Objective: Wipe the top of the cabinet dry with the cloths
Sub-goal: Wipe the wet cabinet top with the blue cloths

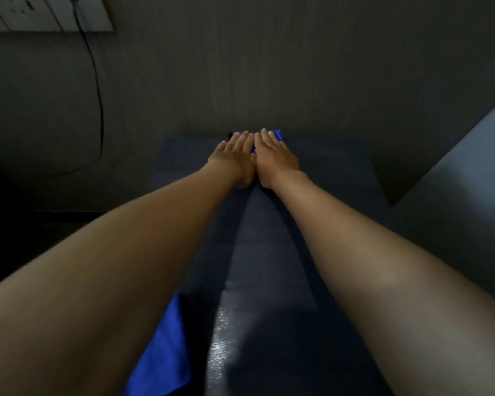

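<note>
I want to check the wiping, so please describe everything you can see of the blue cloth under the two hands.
The blue cloth is vivid blue and looks like soft fabric. It lies flat at the far end of the dark cabinet top, near the wall. The left hand and right hand press on it side by side with straight fingers, hiding most of it; only edges beyond the fingertips show.

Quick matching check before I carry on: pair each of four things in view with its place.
1 far cloth
2 near cloth
3 cable
4 wet streak

a hangs down the wall, left
b under both hands
c near end of the cabinet top
d beneath the left forearm

Pairs: 1-b, 2-d, 3-a, 4-c
</note>
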Demonstrator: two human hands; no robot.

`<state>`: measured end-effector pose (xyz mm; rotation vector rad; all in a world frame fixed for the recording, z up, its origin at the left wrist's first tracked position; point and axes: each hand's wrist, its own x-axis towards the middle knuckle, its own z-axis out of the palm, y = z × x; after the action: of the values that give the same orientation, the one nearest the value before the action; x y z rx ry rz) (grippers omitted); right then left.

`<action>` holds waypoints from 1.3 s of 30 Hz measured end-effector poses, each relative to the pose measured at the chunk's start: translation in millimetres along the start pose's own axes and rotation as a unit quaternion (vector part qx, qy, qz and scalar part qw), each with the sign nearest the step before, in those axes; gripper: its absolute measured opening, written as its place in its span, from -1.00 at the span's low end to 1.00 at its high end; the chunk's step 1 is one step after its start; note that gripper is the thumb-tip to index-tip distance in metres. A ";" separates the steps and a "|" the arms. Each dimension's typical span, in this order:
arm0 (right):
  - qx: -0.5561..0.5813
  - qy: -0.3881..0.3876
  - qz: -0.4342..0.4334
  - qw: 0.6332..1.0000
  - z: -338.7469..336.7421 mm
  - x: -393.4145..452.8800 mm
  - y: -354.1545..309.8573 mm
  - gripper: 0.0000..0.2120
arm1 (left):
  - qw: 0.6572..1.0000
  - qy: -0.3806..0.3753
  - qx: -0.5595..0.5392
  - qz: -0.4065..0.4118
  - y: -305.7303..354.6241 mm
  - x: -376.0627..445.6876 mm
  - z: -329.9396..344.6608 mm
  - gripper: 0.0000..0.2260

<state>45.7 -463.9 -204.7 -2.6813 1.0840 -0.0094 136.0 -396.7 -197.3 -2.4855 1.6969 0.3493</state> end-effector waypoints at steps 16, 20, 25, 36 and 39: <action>0.011 0.009 0.069 0.998 -33.3 -32.8 183.7 -0.48 | 0.999 -0.006 0.003 0.049 180.3 67.5 -1.1 -0.48; 0.024 0.010 0.076 0.997 -34.7 -44.6 186.4 -0.48 | 0.998 -0.005 -0.019 0.062 186.7 63.3 0.5 -0.47; 0.028 0.017 0.085 0.996 -25.9 -82.8 179.0 -0.47 | 0.997 -0.013 -0.013 0.075 191.6 28.1 8.3 -0.47; 0.008 0.009 0.063 0.998 -7.3 -232.9 150.5 -0.41 | 0.997 -0.018 -0.018 0.067 225.3 -126.9 43.1 -0.48; -0.012 0.003 0.062 0.998 -2.5 -279.5 137.9 -0.38 | 0.997 -0.021 -0.026 0.068 234.6 -170.9 55.3 -0.47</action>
<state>-251.0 -368.5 -210.0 -2.6311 1.2578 0.0163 -148.4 -316.6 -199.2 -2.3859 1.8671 0.4611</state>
